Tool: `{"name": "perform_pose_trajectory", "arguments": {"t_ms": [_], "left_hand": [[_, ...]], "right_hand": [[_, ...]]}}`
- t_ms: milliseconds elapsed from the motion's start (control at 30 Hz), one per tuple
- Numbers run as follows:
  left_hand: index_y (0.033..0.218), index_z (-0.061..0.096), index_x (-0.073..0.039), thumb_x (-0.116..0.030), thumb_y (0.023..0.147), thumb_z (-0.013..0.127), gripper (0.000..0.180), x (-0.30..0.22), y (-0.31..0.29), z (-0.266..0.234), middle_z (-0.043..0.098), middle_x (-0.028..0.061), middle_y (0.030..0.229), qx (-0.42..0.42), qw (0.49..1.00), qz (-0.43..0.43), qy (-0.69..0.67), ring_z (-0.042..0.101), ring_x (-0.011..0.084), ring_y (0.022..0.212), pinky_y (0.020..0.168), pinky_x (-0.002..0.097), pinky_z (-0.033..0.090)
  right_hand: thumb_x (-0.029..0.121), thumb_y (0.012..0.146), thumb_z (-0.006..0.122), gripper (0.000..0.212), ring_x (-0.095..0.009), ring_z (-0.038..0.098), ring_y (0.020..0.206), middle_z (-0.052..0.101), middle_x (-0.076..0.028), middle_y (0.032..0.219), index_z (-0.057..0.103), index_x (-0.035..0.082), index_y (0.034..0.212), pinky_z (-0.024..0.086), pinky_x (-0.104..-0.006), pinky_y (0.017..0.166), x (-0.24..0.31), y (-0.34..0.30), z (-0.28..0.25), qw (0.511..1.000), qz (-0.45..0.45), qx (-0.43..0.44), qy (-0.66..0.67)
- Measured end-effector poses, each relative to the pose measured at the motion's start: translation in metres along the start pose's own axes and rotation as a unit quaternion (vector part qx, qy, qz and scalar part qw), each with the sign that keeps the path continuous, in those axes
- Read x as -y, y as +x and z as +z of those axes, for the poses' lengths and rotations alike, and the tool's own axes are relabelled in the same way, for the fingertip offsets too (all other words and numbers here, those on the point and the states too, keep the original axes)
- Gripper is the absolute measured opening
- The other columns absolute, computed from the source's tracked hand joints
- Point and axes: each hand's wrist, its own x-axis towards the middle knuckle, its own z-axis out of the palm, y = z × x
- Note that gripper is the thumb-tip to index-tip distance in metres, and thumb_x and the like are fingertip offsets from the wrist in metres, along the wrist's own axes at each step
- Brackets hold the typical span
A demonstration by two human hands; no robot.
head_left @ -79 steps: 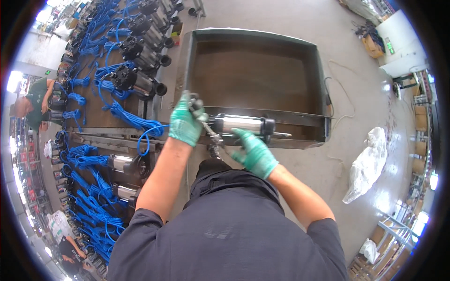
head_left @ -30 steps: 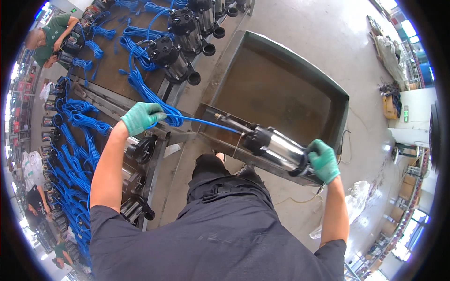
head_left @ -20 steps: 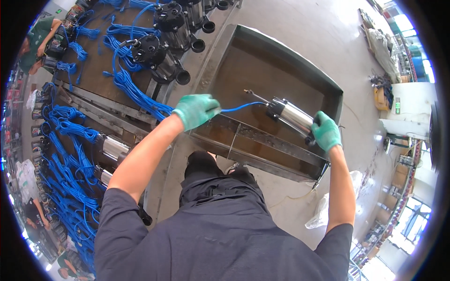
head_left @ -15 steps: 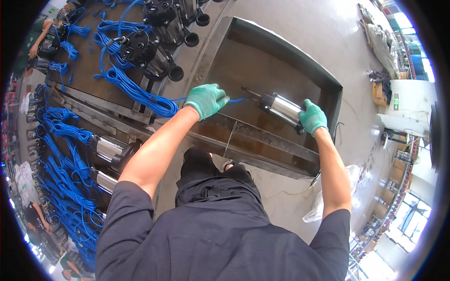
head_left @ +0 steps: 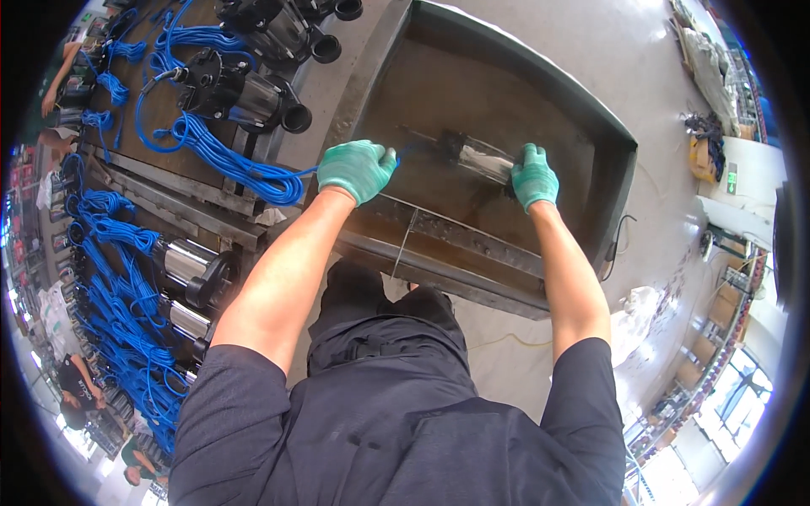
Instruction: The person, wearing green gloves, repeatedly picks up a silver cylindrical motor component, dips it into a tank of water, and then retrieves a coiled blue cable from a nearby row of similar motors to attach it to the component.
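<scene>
A silver cylindrical submersible pump (head_left: pixel 484 160) with a black end lies on its side in a metal tank (head_left: pixel 625 190) of brownish water, at least partly under the surface. At the pump's right end my green-gloved right hand (head_left: pixel 535 177) is closed on it; the fingertips are partly hidden. To the left, my gloved left hand (head_left: pixel 356 172) is closed round the pump's blue cable over the tank's left side. From that hand the cable runs left to a blue coil (head_left: pixel 221 154) and right to the pump, blurred by the water.
Black and silver pumps (head_left: pixel 246 94) with blue coils stand on a bench at upper left. More pumps (head_left: pixel 190 263) and heaped blue cable (head_left: pixel 126 295) lie at left. A metal bar (head_left: pixel 481 240) crosses the tank's near part. Other people are at far left.
The pump has gone down into the water, my right hand moving with it. My left hand has closed more tightly round the cable. The view has shifted slightly.
</scene>
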Motion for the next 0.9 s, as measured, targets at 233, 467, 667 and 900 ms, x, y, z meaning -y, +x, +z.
{"name": "perform_pose_trajectory", "arguments": {"t_ms": [233,467,667,900], "left_hand": [[0.084,0.074,-0.011,-0.041,0.098,0.052,0.040,-0.004,0.005,-0.002,0.072,0.0142,0.093,0.036,0.998,-0.037,0.022,0.069,0.0382,0.089,0.079,0.0490,0.054],[0.089,0.076,-0.012,-0.042,0.099,0.050,0.040,-0.008,0.006,-0.003,0.073,0.0136,0.097,0.059,0.995,-0.077,0.037,0.068,0.0376,0.094,0.083,0.0485,0.054],[0.091,0.076,-0.012,-0.042,0.100,0.050,0.041,-0.013,0.008,-0.005,0.073,0.0150,0.097,0.071,0.991,-0.099,0.052,0.069,0.0387,0.094,0.085,0.0494,0.054],[0.092,0.076,-0.012,-0.043,0.099,0.049,0.042,-0.021,0.009,-0.010,0.072,0.0175,0.097,0.077,0.989,-0.106,0.072,0.068,0.0400,0.095,0.085,0.0504,0.054]], "right_hand": [[0.023,0.093,0.061,0.031,-0.045,0.068,0.094,0.060,-0.020,0.127,0.056,0.011,0.122,0.055,-0.0539,0.080,-0.001,-0.019,-0.011,0.999,0.006,-0.036,0.040],[0.025,0.095,0.061,0.021,-0.042,0.067,0.091,0.070,-0.019,0.101,0.061,0.012,0.112,0.054,-0.0503,0.078,-0.089,-0.091,-0.038,0.993,0.011,-0.078,0.084],[0.025,0.099,0.063,0.023,-0.041,0.068,0.090,0.071,-0.021,0.099,0.067,0.005,0.109,0.054,-0.0456,0.080,-0.179,-0.142,-0.023,0.984,0.039,-0.111,0.132],[0.034,0.102,0.058,0.030,-0.046,0.065,0.083,0.069,-0.025,0.089,0.067,0.005,0.103,0.051,-0.0499,0.074,-0.169,-0.139,-0.019,0.971,0.142,-0.105,0.162]]}}
